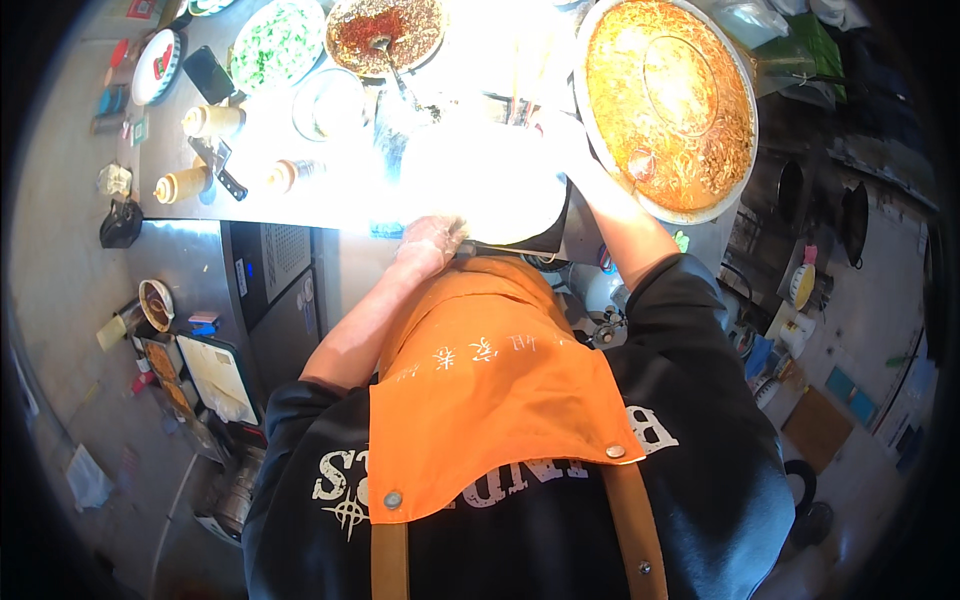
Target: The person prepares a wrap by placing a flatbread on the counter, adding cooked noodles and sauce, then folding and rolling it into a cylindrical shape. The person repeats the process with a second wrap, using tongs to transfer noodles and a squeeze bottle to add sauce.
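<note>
My left hand wears a clear plastic glove and rests at the counter's front edge, against a pale round thing that is washed out by glare. My right forearm reaches up toward the rim of a big round pan of orange-brown fried noodles. My right hand is lost in the glare beside that rim. Whether either hand grips anything is not visible. An orange apron over a black sweatshirt fills the lower middle.
On the steel counter stand a bowl of chopped greens, a bowl of red chilli paste with a spoon, an empty metal bowl, three squeeze bottles and a knife. A tray sits at the lower left.
</note>
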`<state>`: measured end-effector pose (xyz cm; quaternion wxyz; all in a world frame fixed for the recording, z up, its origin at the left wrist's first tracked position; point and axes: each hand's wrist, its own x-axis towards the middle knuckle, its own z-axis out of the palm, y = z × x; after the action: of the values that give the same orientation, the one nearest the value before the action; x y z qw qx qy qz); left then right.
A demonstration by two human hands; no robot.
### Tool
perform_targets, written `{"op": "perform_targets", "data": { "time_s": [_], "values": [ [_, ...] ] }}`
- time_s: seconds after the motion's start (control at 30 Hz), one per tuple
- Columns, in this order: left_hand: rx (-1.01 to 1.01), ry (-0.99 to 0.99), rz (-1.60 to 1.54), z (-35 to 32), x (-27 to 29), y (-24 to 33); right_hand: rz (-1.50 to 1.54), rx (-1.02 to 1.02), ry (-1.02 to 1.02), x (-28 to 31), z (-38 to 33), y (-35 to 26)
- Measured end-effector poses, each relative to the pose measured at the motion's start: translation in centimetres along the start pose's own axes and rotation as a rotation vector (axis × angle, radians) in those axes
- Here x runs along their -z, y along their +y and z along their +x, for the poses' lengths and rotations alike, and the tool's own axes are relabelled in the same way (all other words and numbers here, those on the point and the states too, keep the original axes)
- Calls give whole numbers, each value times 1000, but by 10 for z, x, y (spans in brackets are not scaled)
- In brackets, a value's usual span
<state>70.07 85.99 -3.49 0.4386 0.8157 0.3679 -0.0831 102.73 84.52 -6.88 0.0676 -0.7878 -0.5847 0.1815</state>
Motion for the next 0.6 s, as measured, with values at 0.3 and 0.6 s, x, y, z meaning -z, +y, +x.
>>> {"op": "perform_targets", "data": {
  "time_s": [0.3, 0.6],
  "values": [
    [-59, 77, -255, 129, -32, 60, 204, 70, 130, 4, 11, 25],
    [49, 198, -1231, 152, -6, 113, 276, -31, 387, 0, -13, -10]
  ]
}}
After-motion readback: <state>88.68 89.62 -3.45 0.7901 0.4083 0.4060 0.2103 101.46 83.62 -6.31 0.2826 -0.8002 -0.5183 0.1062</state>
